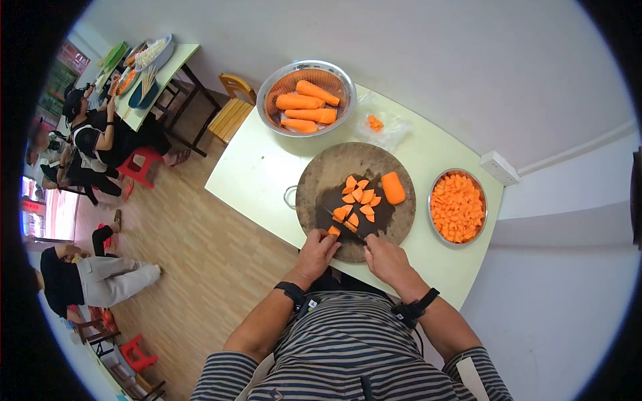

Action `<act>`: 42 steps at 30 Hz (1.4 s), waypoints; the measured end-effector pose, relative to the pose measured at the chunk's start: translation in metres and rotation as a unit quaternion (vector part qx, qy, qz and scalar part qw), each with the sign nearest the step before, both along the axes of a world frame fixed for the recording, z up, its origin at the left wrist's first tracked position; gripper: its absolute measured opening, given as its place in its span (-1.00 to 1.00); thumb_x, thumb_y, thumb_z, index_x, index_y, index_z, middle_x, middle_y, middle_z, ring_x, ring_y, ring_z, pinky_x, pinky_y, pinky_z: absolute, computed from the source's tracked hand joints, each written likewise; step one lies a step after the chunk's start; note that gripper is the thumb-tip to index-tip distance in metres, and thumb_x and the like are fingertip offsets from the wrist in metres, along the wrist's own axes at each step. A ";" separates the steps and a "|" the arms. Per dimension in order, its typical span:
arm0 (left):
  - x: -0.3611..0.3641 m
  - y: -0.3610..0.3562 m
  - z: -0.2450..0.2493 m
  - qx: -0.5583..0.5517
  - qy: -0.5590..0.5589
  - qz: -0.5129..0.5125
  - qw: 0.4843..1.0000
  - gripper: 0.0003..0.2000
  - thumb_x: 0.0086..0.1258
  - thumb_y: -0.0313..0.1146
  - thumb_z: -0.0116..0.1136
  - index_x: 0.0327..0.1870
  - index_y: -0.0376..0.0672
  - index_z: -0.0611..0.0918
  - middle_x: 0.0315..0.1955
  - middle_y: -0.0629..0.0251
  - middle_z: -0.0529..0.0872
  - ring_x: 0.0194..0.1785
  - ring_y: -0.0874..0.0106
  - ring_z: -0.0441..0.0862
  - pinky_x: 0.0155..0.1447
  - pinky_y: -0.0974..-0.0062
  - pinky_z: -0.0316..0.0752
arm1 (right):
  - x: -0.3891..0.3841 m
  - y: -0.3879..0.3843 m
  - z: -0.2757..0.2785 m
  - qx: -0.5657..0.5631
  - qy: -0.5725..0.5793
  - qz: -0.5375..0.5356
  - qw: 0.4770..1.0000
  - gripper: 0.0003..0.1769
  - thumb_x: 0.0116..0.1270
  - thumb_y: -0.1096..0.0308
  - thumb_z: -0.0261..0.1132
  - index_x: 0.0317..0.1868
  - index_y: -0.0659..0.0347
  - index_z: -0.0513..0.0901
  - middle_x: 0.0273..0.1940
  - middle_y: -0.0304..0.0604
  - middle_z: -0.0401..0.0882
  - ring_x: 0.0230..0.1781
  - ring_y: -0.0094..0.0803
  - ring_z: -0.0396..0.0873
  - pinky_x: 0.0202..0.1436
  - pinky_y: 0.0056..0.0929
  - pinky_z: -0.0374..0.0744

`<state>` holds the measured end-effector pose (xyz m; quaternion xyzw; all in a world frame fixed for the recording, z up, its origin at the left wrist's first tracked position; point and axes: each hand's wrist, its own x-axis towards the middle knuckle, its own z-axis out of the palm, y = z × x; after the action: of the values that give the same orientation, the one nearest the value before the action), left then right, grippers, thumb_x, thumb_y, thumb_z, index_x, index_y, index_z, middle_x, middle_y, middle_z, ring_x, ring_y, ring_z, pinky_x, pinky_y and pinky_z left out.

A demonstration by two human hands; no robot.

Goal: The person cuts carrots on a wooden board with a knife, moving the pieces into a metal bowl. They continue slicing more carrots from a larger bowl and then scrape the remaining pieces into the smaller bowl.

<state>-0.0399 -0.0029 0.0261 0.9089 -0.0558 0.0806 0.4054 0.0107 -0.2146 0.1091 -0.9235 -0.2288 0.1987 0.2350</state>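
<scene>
My right hand [386, 256] is closed around the handle of a knife [349, 226], whose dark blade lies low over the near part of a round wooden chopping board [321, 167]. Beside the blade, the fingers of my left hand [317, 252] pinch a piece of carrot [334, 230]. Several cut carrot chunks [366, 196] are spread across the board's wet middle. A thick carrot section [393, 188] rests near the board's right edge. My fingers partly hide the knife's handle and the held piece.
A metal bowl [433, 224] of diced carrot stands right of the board. Behind it, a metal basin [265, 127] holds several peeled carrots, next to a plastic bag [394, 130] with carrot bits. A wooden chair [232, 119] stands left. Several people sit or stand farther left.
</scene>
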 end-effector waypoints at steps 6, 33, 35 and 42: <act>0.000 0.002 0.001 0.003 0.001 -0.013 1.000 -0.77 0.28 -0.53 0.34 -0.05 -0.26 0.65 -0.12 -0.03 0.56 -0.05 0.02 0.58 0.00 0.20 0.57 | -0.019 -0.007 0.014 -0.021 0.043 0.021 0.999 -0.82 0.48 0.28 0.13 -0.09 0.20 0.41 -0.25 0.10 0.63 -0.26 0.15 0.67 -0.25 0.11 0.60; 0.000 -0.001 -0.008 0.021 0.006 0.000 1.000 -0.77 0.30 -0.52 0.37 -0.04 -0.21 0.67 -0.18 -0.01 0.56 -0.10 0.01 0.59 -0.07 0.19 0.56 | 0.001 0.015 -0.013 -0.050 0.050 0.041 0.997 -0.81 0.48 0.30 0.12 -0.09 0.27 0.44 -0.24 0.16 0.69 -0.19 0.16 0.70 -0.16 0.10 0.64; 0.001 -0.003 -0.004 0.010 0.001 0.015 1.000 -0.78 0.31 -0.49 0.36 -0.05 -0.21 0.68 -0.17 0.01 0.56 -0.09 0.03 0.59 -0.06 0.21 0.57 | 0.005 0.012 -0.011 -0.040 0.050 0.037 0.997 -0.81 0.49 0.29 0.12 -0.09 0.26 0.44 -0.24 0.15 0.68 -0.17 0.16 0.69 -0.15 0.11 0.63; 0.000 -0.004 -0.011 -0.008 -0.006 0.036 0.999 -0.74 0.28 -0.51 0.38 -0.02 -0.19 0.69 -0.15 0.05 0.59 -0.09 0.06 0.61 -0.04 0.23 0.58 | -0.003 0.002 0.016 -0.025 0.026 0.038 0.999 -0.80 0.49 0.26 0.13 -0.09 0.23 0.42 -0.25 0.13 0.66 -0.23 0.19 0.66 -0.21 0.14 0.60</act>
<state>-0.0398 -0.0067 0.0146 0.9063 -0.0244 0.1011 0.4096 0.0081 -0.2131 0.1254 -0.9143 -0.2527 0.2367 0.2103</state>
